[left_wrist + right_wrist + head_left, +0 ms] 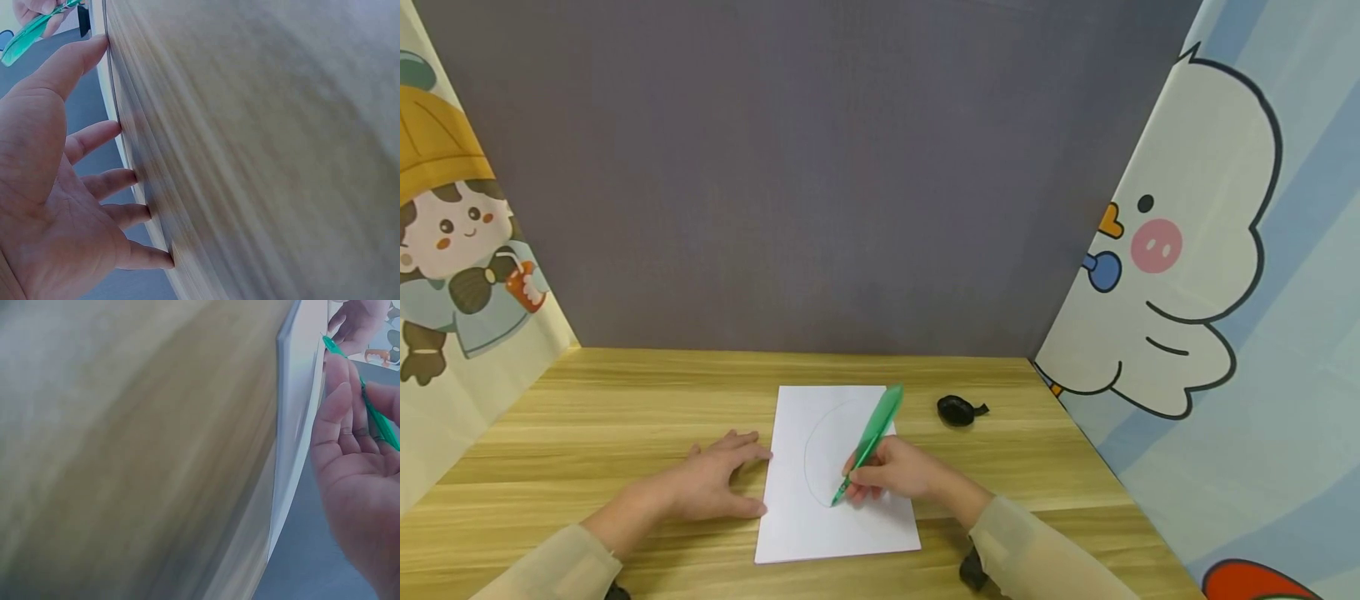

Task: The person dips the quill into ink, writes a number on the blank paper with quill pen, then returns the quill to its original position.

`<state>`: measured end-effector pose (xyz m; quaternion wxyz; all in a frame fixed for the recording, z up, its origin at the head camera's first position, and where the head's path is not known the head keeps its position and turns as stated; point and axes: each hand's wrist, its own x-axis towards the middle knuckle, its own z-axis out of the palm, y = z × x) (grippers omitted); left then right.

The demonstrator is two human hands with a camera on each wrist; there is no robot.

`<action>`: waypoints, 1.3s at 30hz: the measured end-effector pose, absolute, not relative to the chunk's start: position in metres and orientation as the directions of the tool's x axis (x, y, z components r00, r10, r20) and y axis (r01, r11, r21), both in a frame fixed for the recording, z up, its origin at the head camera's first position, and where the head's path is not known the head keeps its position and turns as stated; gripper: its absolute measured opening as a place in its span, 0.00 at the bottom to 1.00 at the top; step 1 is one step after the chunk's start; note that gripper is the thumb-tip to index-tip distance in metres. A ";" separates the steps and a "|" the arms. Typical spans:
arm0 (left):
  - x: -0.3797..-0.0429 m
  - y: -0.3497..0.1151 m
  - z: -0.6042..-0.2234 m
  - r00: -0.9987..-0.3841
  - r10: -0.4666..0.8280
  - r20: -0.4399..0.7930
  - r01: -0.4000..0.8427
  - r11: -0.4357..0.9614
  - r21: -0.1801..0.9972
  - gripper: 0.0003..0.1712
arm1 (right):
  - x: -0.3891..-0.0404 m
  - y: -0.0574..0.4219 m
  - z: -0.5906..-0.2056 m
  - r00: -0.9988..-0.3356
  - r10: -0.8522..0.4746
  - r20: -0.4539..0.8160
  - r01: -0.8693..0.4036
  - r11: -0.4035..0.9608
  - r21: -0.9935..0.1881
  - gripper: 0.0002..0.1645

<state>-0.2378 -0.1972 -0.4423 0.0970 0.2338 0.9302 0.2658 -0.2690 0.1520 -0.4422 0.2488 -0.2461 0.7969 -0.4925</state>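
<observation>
A white sheet of paper (pixel 835 537) lies on the wooden table, with a thin curved line (pixel 806 457) drawn on its left half. My right hand (pixel 898 468) pinches a green feather-shaped pen (pixel 882 417) low on its shaft. The pen leans up to the right, its tip at the lower end of the curve. In the right wrist view the thumb and fingers close around the green pen (pixel 379 420). My left hand (pixel 715 482) rests with spread fingers at the paper's left edge. The left wrist view shows its fingertips (pixel 159 257) touching the surface.
A small round black object (pixel 957 410) with a short tab lies on the table (pixel 647 392) to the right of the paper. A dark grey panel (pixel 812 183) stands behind the table. Cartoon-printed sheets (pixel 1202 250) flank both sides.
</observation>
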 end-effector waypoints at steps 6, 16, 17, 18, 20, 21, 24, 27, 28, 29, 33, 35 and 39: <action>-0.238 -0.197 -0.442 -0.872 0.486 -0.054 0.383 0.749 0.541 0.45 | -0.269 0.157 -0.443 -0.759 -0.632 -0.160 -0.147 0.405 -0.903 0.09; -0.238 -0.197 -0.442 -0.870 0.490 -0.052 0.388 0.747 0.540 0.45 | -0.268 0.163 -0.442 -0.766 -0.623 -0.158 -0.156 0.418 -0.895 0.10; -0.238 -0.197 -0.443 -0.870 0.490 -0.052 0.388 0.747 0.540 0.45 | -0.269 0.163 -0.442 -0.767 -0.622 -0.158 -0.156 0.420 -0.894 0.10; -0.238 -0.197 -0.443 -0.870 0.490 -0.052 0.388 0.747 0.541 0.45 | -0.269 0.164 -0.443 -0.768 -0.620 -0.161 -0.153 0.422 -0.894 0.10; -0.237 -0.197 -0.443 -0.870 0.490 -0.052 0.388 0.747 0.540 0.46 | -0.269 0.165 -0.443 -0.770 -0.616 -0.163 -0.148 0.422 -0.894 0.10; -0.237 -0.198 -0.443 -0.871 0.489 -0.053 0.387 0.747 0.541 0.46 | -0.269 0.166 -0.443 -0.771 -0.615 -0.164 -0.148 0.423 -0.894 0.10; -0.237 -0.198 -0.442 -0.871 0.489 -0.054 0.386 0.747 0.541 0.46 | -0.269 0.167 -0.442 -0.769 -0.617 -0.169 -0.141 0.421 -0.896 0.11; -0.237 -0.198 -0.442 -0.870 0.490 -0.054 0.386 0.746 0.543 0.46 | -0.269 0.169 -0.441 -0.765 -0.622 -0.166 -0.144 0.417 -0.897 0.12; -0.237 -0.198 -0.443 -0.870 0.490 -0.055 0.386 0.746 0.543 0.46 | -0.269 0.169 -0.441 -0.765 -0.622 -0.166 -0.143 0.415 -0.898 0.12; -0.237 -0.198 -0.443 -0.870 0.489 -0.054 0.386 0.746 0.543 0.46 | -0.269 0.169 -0.441 -0.766 -0.621 -0.166 -0.144 0.417 -0.897 0.12; -0.237 -0.198 -0.443 -0.872 0.487 -0.054 0.384 0.746 0.544 0.46 | -0.269 0.171 -0.441 -0.772 -0.614 -0.164 -0.147 0.424 -0.893 0.12; -0.237 -0.198 -0.444 -0.871 0.488 -0.052 0.385 0.746 0.543 0.45 | -0.270 0.172 -0.441 -0.776 -0.609 -0.162 -0.153 0.432 -0.889 0.12; -0.237 -0.198 -0.444 -0.871 0.488 -0.053 0.384 0.745 0.545 0.45 | -0.271 0.175 -0.440 -0.782 -0.602 -0.161 -0.163 0.446 -0.880 0.12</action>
